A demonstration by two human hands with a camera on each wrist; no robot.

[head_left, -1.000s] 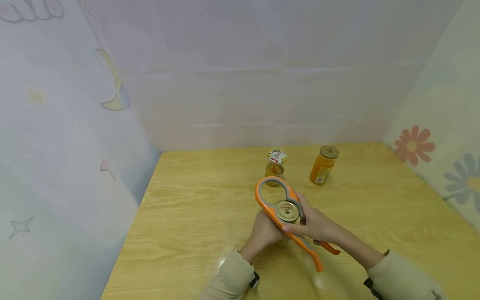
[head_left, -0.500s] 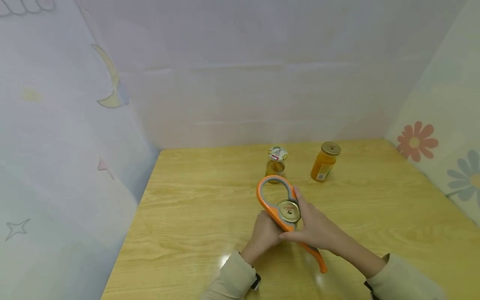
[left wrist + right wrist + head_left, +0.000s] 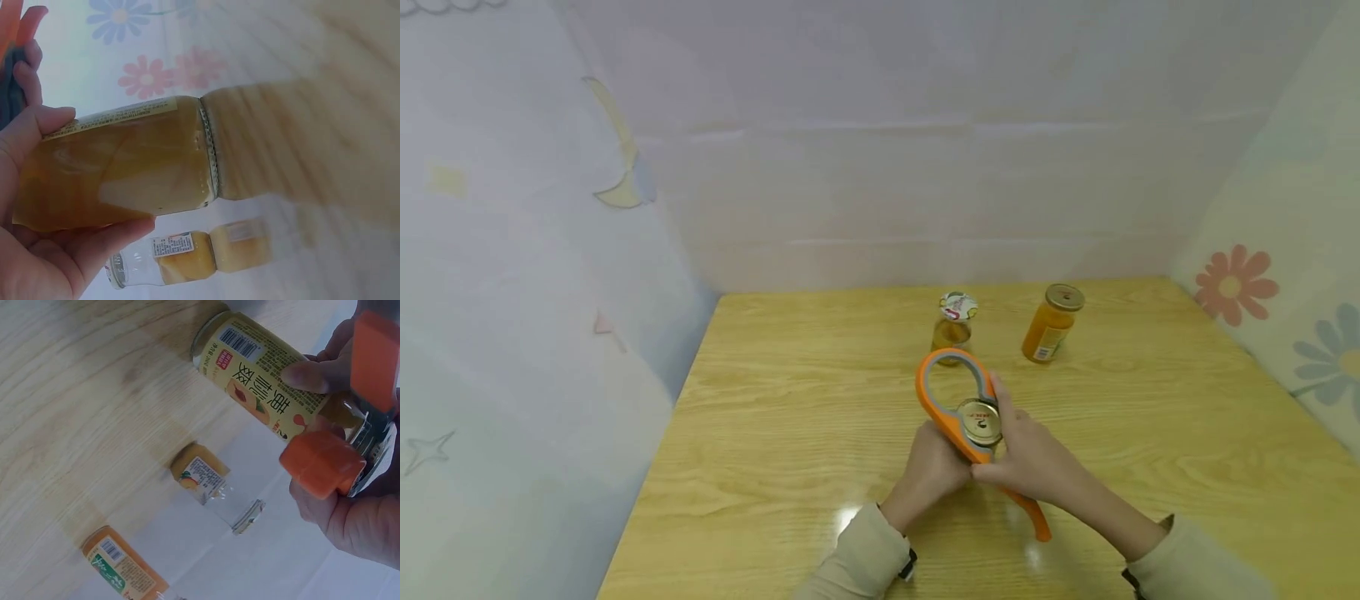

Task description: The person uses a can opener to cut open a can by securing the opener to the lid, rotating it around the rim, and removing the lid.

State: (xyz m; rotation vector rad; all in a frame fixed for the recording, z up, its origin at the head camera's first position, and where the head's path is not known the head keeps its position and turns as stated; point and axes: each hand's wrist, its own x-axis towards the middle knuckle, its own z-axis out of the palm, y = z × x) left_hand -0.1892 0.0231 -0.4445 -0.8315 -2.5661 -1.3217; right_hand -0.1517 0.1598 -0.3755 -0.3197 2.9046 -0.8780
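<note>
Near the front of the table in the head view, my left hand point(image 3: 929, 468) grips a glass jar of yellow fruit by its body. The left wrist view shows this fruit jar point(image 3: 125, 172) standing on the table, fingers and thumb around it. An orange and grey jar opener point(image 3: 946, 423) lies across its gold lid point(image 3: 981, 422), with the smaller of its two openings around the lid. My right hand point(image 3: 1037, 457) holds the opener's handles together, fingers on the far side and thumb on the near side. One handle is mostly hidden behind that hand.
Behind the hands stands a smaller glass jar point(image 3: 951, 336) with a patterned white lid, partly filled. To its right is a jar of orange contents point(image 3: 1047, 333) with a gold lid. The wooden table point(image 3: 775, 417) meets printed cloth walls at the back and sides.
My right hand has squeezed the opener's handles together, and the second handle's end has gone out of sight. The left hand stays around the jar. The two other jars have not moved.
</note>
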